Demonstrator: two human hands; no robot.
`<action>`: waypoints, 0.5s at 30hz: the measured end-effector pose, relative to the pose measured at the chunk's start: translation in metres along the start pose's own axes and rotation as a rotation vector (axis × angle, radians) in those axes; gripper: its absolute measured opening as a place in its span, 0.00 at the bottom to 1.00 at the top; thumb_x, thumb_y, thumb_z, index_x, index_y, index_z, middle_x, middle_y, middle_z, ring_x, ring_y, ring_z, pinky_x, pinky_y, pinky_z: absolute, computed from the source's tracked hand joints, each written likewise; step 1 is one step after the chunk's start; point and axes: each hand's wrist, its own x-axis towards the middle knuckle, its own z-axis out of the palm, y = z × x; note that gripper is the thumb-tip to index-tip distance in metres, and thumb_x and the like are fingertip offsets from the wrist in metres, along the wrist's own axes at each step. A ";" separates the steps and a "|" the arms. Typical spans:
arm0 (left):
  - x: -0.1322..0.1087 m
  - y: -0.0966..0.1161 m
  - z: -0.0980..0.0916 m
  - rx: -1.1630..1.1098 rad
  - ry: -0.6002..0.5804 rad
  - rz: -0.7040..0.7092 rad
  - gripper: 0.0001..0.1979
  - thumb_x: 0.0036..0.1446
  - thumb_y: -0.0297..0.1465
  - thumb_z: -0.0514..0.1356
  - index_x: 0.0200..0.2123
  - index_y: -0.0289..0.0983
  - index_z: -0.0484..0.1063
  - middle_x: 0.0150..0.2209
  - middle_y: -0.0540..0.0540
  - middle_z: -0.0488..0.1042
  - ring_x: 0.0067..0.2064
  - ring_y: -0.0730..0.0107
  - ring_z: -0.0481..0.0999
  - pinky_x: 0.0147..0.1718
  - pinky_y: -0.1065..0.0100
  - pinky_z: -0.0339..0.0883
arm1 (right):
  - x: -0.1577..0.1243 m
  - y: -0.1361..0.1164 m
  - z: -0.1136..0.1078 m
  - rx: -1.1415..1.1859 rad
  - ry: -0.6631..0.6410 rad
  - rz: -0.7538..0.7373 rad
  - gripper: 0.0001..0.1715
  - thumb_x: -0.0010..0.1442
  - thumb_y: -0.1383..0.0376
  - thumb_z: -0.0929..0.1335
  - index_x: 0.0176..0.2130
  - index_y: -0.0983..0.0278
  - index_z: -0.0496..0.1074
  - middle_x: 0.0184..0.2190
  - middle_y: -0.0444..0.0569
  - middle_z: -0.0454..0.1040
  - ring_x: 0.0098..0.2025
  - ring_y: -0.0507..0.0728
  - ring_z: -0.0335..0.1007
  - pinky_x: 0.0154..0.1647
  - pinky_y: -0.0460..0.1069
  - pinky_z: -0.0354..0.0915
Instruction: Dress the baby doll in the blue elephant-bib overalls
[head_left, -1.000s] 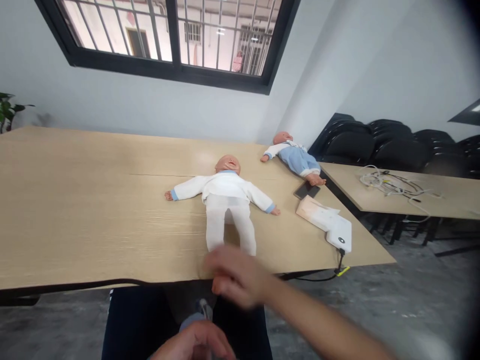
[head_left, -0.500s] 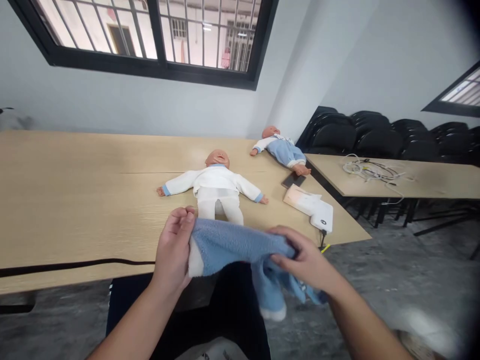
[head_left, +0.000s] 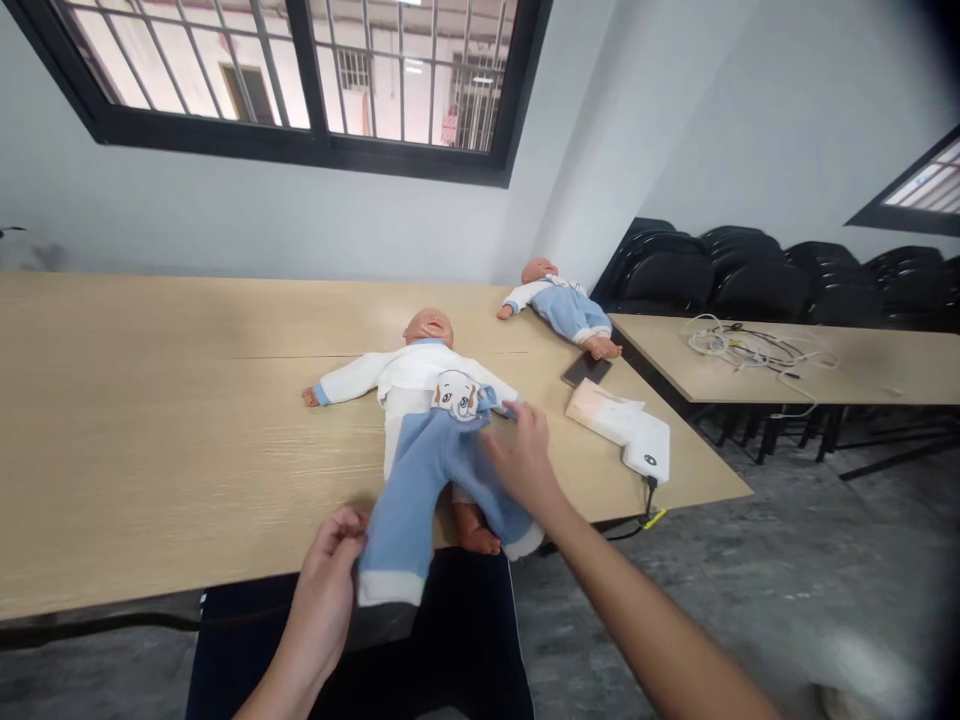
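- The desk (head_left: 150, 450) stretches away bare to the left of the left hand, its near edge running just above the person's lap.
- The left hand (head_left: 328, 580) is at the desk's near edge, thumb and fingers pinched together on the white cuff (head_left: 390, 588) of one leg of the blue dungarees (head_left: 427, 460).
- The blue dungarees lie between the two hands, spread over the legs of the doll in white (head_left: 409, 372). Their bib, with an elephant patch (head_left: 456, 393), is on the doll's belly, just beyond the right hand.
- The doll in white lies face up on the desk, arms out to both sides, with its head away from the hands. One bare foot (head_left: 480, 540) shows between the two trouser legs, just below the right hand.
- The right hand (head_left: 525, 462) lies palm down on the dungarees near the waist, fingers stretched out and loosely spread, gripping nothing.
- To the right of the right hand lie a paper packet (head_left: 604, 408) and a white device (head_left: 649, 448) with a cord at the desk's corner. A dark phone (head_left: 586, 369) lies just beyond them.
- Farther off to the right, a second doll (head_left: 561, 305) in blue lies on the desk's far corner.
- Well to the right, another desk (head_left: 862, 375) carries a tangle of cables (head_left: 750, 348), with black chairs (head_left: 675, 280) behind it.
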 end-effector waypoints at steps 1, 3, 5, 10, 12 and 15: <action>0.002 -0.002 -0.003 0.110 -0.068 -0.016 0.12 0.53 0.36 0.68 0.39 0.40 0.71 0.38 0.51 0.74 0.40 0.68 0.75 0.39 0.71 0.69 | -0.014 0.001 0.005 0.090 -0.051 0.078 0.34 0.63 0.53 0.70 0.62 0.64 0.65 0.57 0.64 0.68 0.60 0.70 0.66 0.62 0.68 0.64; 0.010 0.001 -0.001 0.281 -0.150 0.014 0.17 0.59 0.41 0.65 0.48 0.42 0.73 0.47 0.46 0.77 0.50 0.62 0.77 0.49 0.64 0.71 | -0.032 -0.001 0.011 0.271 -0.178 0.224 0.38 0.63 0.50 0.70 0.66 0.62 0.62 0.59 0.62 0.68 0.57 0.67 0.70 0.59 0.66 0.68; 0.023 0.009 0.012 0.384 -0.167 0.082 0.27 0.64 0.47 0.60 0.63 0.46 0.66 0.64 0.42 0.70 0.64 0.56 0.70 0.63 0.56 0.64 | -0.037 -0.006 0.015 0.386 -0.276 0.289 0.42 0.63 0.49 0.71 0.69 0.59 0.58 0.62 0.59 0.69 0.58 0.66 0.71 0.60 0.63 0.68; 0.065 0.012 0.058 0.665 -0.291 0.269 0.39 0.67 0.46 0.57 0.75 0.43 0.48 0.76 0.42 0.50 0.76 0.53 0.49 0.75 0.48 0.43 | -0.009 -0.016 0.031 0.348 -0.321 0.232 0.37 0.61 0.58 0.72 0.66 0.61 0.63 0.61 0.57 0.72 0.63 0.66 0.69 0.66 0.62 0.63; 0.082 0.007 0.074 0.710 -0.277 0.351 0.39 0.68 0.42 0.56 0.75 0.38 0.47 0.76 0.39 0.49 0.76 0.53 0.48 0.75 0.49 0.41 | 0.008 -0.013 0.042 0.308 -0.301 0.233 0.35 0.61 0.59 0.71 0.64 0.61 0.65 0.61 0.57 0.73 0.63 0.66 0.69 0.66 0.62 0.62; 0.108 0.005 0.093 0.732 -0.201 0.412 0.36 0.68 0.37 0.55 0.75 0.36 0.48 0.75 0.37 0.52 0.76 0.53 0.51 0.75 0.49 0.44 | 0.038 -0.004 0.061 0.290 -0.306 0.244 0.34 0.61 0.58 0.71 0.64 0.61 0.65 0.61 0.57 0.73 0.63 0.66 0.69 0.65 0.60 0.63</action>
